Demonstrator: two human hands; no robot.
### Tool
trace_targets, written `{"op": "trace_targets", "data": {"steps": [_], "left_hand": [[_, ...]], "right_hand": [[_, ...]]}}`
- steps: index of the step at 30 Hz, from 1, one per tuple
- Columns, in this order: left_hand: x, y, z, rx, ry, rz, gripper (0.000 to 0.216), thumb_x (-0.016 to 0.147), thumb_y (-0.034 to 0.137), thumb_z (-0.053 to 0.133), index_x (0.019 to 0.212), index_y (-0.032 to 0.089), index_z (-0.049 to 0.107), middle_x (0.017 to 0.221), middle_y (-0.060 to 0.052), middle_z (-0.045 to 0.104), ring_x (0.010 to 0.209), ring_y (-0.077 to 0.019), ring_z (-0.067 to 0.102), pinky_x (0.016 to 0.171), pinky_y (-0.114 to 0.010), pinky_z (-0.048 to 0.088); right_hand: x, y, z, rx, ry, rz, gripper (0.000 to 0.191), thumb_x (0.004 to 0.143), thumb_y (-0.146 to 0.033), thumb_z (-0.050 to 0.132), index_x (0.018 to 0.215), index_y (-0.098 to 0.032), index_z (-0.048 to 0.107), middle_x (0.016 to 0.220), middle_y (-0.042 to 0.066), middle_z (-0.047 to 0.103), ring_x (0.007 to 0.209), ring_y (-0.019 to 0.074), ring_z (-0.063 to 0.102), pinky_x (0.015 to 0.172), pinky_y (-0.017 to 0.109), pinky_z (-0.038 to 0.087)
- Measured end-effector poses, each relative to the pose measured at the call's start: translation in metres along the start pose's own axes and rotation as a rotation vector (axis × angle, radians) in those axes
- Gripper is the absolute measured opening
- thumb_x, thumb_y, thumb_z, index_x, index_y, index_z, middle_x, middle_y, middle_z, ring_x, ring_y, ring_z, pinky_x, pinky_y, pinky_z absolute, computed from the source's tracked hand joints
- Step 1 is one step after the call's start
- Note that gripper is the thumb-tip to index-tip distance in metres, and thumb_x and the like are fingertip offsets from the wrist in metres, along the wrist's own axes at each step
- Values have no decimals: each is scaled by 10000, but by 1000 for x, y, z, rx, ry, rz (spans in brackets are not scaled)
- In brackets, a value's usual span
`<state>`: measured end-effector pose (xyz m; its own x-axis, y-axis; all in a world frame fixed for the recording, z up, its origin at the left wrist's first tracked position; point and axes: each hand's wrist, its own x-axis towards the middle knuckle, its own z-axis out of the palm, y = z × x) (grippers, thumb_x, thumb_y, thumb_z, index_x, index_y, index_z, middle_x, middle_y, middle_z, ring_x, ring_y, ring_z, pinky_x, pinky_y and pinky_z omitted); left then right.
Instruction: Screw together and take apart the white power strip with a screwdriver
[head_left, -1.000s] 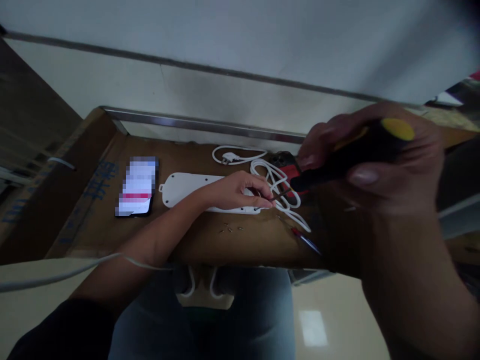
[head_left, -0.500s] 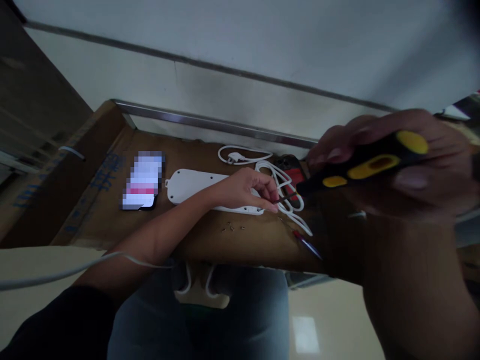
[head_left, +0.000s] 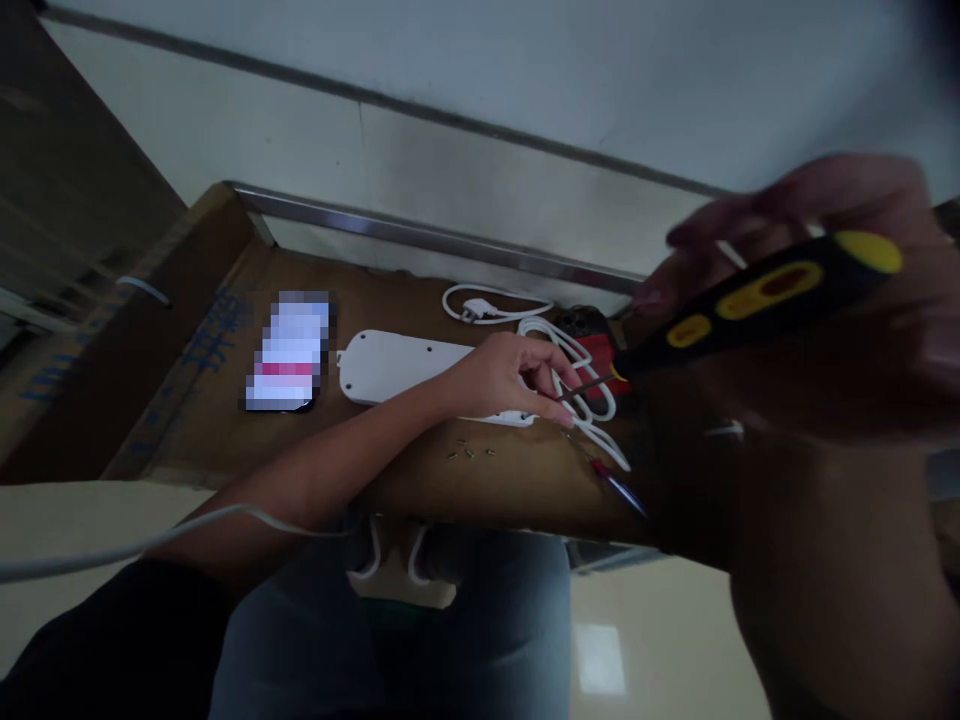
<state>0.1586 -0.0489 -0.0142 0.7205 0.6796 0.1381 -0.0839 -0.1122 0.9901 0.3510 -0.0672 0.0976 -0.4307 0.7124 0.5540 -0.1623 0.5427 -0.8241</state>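
Some tiny screws already lie loose just below the left hand, so part of the unscrewing looks done. That hand pinches the screwdriver tip. The right hand is wrapped round its black-and-yellow handle. Under the left hand lies the long white strip, back up.

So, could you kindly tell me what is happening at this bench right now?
A person's left hand steadies the end of a white power strip lying on the cardboard-covered bench. The right hand grips a black-and-yellow screwdriver, tip near the left fingers. Loose screws lie just in front.
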Motion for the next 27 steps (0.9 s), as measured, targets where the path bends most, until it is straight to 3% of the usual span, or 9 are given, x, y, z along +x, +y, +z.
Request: {"op": "trace_targets", "data": {"steps": [4, 8, 11, 13, 15, 19, 23, 25, 27], "left_hand": [[0, 2, -7, -70, -57, -7, 401, 605, 310, 942, 871, 132, 700, 773, -18, 706, 746, -128, 656, 751, -296, 491], [-1, 4, -9, -114, -144, -6, 253, 700, 274, 874, 786, 126, 689, 846, -43, 741, 834, -155, 702, 875, -375, 530], [-2, 5, -10, -119, -166, -15, 196, 742, 251, 838, 824, 134, 704, 877, -46, 763, 888, -176, 730, 898, -392, 536], [-3, 6, -12, -105, -178, -21, 192, 760, 255, 829, 855, 139, 709, 897, -53, 775, 910, -184, 737, 905, -385, 536], [-4, 8, -14, -76, -189, -25, 199, 781, 272, 818, 892, 143, 715, 914, -59, 782, 928, -188, 737, 908, -373, 534], [-5, 9, -16, 86, -190, 23, 232, 790, 306, 810, 951, 155, 741, 1017, -73, 785, 1004, -199, 716, 900, -343, 517], [-4, 6, -15, 171, -107, 79, 285, 736, 356, 856, 914, 157, 758, 1004, -78, 768, 983, -196, 691, 887, -333, 497], [-3, 4, -14, 140, -112, 95, 241, 772, 357, 826, 856, 145, 748, 934, -81, 765, 912, -181, 685, 863, -333, 498], [-3, 3, -14, 133, -126, 95, 215, 804, 345, 795, 850, 142, 742, 913, -79, 767, 889, -176, 684, 849, -330, 498]], "right_hand": [[-5, -4, 0, -113, 11, -42, 325, 748, -359, 843, 1058, -275, 797, 867, 68, 691, 759, 223, 682, 610, 407, 599], [-1, 2, -7, -199, -52, -146, 517, 546, -398, 987, 1002, -273, 778, 751, 53, 614, 661, 214, 619, 505, 383, 512], [-1, 1, -7, -176, -31, -105, 577, 581, -503, 958, 1083, -281, 781, 864, 71, 648, 732, 221, 656, 522, 366, 542], [-4, -3, -4, -123, -33, -38, 465, 705, -501, 875, 1104, -277, 792, 990, 79, 685, 788, 223, 688, 579, 373, 588], [-7, -7, 0, -110, -26, 9, 363, 780, -432, 826, 1099, -260, 799, 963, 65, 700, 780, 215, 699, 640, 393, 617], [-7, -2, -5, -215, 67, -82, 399, 649, -337, 943, 1001, -225, 792, 825, 44, 683, 730, 213, 683, 618, 383, 583], [-3, 8, -17, -270, 70, -225, 449, 589, -237, 961, 963, -203, 715, 777, 23, 637, 663, 137, 606, 560, 309, 475], [-3, 7, -17, -307, 29, -244, 489, 606, -333, 969, 999, -206, 706, 769, 16, 624, 677, 135, 612, 535, 282, 461], [-5, 2, -12, -293, 15, -165, 541, 660, -487, 932, 1090, -232, 724, 867, 38, 662, 761, 170, 654, 540, 293, 499]]}}
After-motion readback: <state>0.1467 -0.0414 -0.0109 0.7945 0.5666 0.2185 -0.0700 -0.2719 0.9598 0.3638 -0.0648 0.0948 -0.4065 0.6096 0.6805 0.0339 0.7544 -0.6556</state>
